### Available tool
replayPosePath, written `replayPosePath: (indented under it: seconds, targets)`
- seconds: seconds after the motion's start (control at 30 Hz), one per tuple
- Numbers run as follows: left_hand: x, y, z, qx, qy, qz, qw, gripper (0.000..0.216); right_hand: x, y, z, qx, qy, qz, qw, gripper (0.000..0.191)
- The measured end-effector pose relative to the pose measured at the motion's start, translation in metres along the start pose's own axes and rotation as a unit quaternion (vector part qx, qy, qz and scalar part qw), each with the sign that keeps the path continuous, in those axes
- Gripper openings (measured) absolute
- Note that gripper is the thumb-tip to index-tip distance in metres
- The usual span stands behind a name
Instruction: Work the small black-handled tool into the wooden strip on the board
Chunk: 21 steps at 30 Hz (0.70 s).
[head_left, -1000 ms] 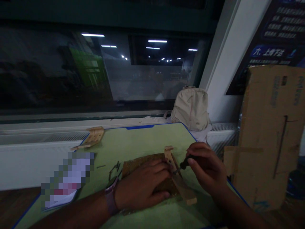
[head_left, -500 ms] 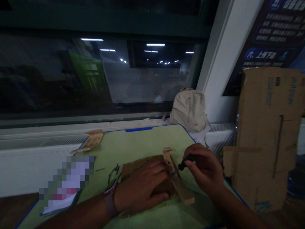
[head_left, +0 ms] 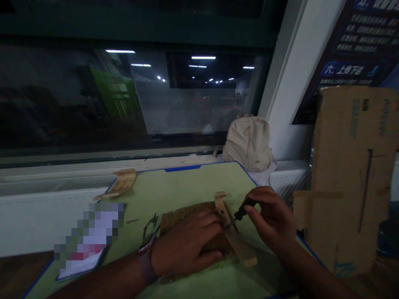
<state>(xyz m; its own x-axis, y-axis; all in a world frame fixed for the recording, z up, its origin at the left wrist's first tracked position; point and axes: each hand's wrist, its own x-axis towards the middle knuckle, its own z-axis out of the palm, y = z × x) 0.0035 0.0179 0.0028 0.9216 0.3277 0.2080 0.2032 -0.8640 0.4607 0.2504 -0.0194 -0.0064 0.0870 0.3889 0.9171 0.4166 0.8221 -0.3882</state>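
My left hand (head_left: 190, 243), a band on its wrist, lies flat over a brown board (head_left: 176, 211). Its fingers stretch to the edge of a pale wooden strip (head_left: 240, 248) that lies across the board's right end. Pinched in my right hand (head_left: 272, 220) is a small screwdriver (head_left: 240, 212) with a dark handle. The screwdriver leans down to the left, its tip at the strip beside my left fingertips. Whatever sits under the tip is too small to make out. Several dark, thin pieces like screws or bolts (head_left: 150, 224) lie left of the board.
The green table (head_left: 187, 182) has a blue edge. A curved wooden piece with holes (head_left: 124, 182) rests at its back left corner, and a phone-like device with a blurred screen (head_left: 90, 245) lies at the left. Behind are a beige backpack (head_left: 247, 143) and, at the right, a cardboard sheet (head_left: 343, 174).
The screwdriver handle has tilted and shifted slightly, with more of it showing as my right fingers move on it. My left hand stays on the board. The view has shifted a little.
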Motion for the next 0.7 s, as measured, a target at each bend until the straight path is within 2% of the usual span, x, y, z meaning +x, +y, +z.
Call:
replayPosePath:
  seconds: [0.1,0.23,0.43,0.57,0.7]
  targets:
    - [0.0004,0.0007,0.0002,-0.003,0.000,0.001,1.000,0.041,0.0010,0.0013,0.0019,0.033,0.017,-0.008,0.999,0.026]
    - [0.0003,0.0005,0.0013,-0.004,0.007,0.009,1.000,0.041,0.0028,-0.0027,-0.0030,0.021,-0.031,-0.025,0.999,0.021]
    - [0.0004,-0.0014,0.0020,0.006,0.005,0.008,1.000,0.044,0.0015,-0.0044,-0.0041,0.105,-0.083,0.054,0.990,0.019]
    - [0.0004,-0.0012,0.0009,0.005,0.004,0.008,1.000,0.042,-0.0010,0.0005,-0.0001,0.136,-0.044,0.085,0.986,0.020]
    - [-0.0004,-0.0019,0.0019,0.001,0.008,0.013,1.000,0.043,-0.0006,0.0026,-0.0018,0.077,-0.033,0.038,0.996,0.023]
